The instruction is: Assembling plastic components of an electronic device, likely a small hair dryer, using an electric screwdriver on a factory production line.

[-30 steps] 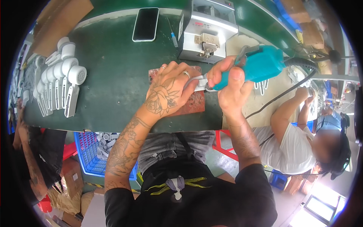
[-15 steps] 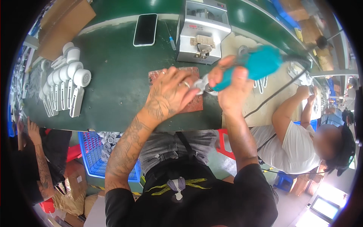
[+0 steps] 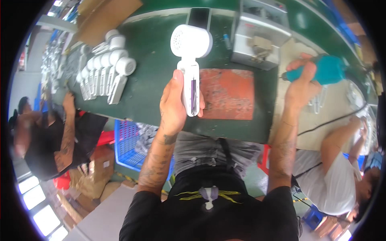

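My left hand (image 3: pixel 173 102) is closed around the handle of a white handheld device (image 3: pixel 190 42) with a round, perforated head. It stands upright with its head pointing away from me. A slot along its handle shows something purple inside. My right hand (image 3: pixel 300 86) grips a teal electric screwdriver (image 3: pixel 327 70), its tip pointing left, well apart from the device. Below and beside the left hand lies a worn red mat (image 3: pixel 229 94) on the green table. More white devices (image 3: pixel 116 72) of the same shape stand in a row on the left.
A silver-grey machine (image 3: pixel 257 44) stands at the back, with a phone (image 3: pixel 200 18) to its left. The screwdriver's black cord (image 3: pixel 333 125) runs along the right side. A blue crate (image 3: pixel 130 146) holds grey parts below the table edge. Co-workers sit at both sides.
My hands have separated. The right hand has drawn the screwdriver away to the right, and the left hand now holds the white device upright. The whole view has shifted left.
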`<state>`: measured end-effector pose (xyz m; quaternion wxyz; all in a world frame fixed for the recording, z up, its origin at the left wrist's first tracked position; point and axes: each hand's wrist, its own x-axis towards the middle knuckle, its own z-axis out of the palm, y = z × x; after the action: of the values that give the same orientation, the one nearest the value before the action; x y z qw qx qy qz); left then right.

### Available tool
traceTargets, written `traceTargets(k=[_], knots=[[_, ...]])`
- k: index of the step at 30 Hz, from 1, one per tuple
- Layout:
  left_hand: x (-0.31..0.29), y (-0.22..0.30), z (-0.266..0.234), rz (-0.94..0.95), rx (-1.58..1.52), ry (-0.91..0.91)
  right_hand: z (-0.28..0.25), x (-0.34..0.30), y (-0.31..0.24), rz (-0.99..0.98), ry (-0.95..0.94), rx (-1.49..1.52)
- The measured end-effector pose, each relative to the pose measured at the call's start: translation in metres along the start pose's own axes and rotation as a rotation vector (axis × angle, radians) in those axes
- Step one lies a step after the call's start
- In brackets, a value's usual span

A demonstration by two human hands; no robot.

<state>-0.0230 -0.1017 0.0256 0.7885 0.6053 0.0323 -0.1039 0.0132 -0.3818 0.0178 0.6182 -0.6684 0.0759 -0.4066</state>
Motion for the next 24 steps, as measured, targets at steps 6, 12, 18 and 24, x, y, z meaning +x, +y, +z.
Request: traceTargets(k=[6,12,18,24], knots=[[-0.007,-0.006,-0.014,0.028,-0.109,0.089,0.012,-0.013,0.003,-0.122,-0.12,0.009],[-0.01,-0.02,-0.021,0.111,-0.147,0.047,0.012,-0.015,0.0,-0.045,-0.141,-0.081],[-0.014,-0.03,-0.029,0.118,-0.185,-0.018,0.018,-0.021,0.003,-0.052,-0.135,0.049],[-0.015,-0.026,-0.026,0.11,-0.17,-0.015,0.02,-0.023,0.003,-0.052,-0.141,0.054]])
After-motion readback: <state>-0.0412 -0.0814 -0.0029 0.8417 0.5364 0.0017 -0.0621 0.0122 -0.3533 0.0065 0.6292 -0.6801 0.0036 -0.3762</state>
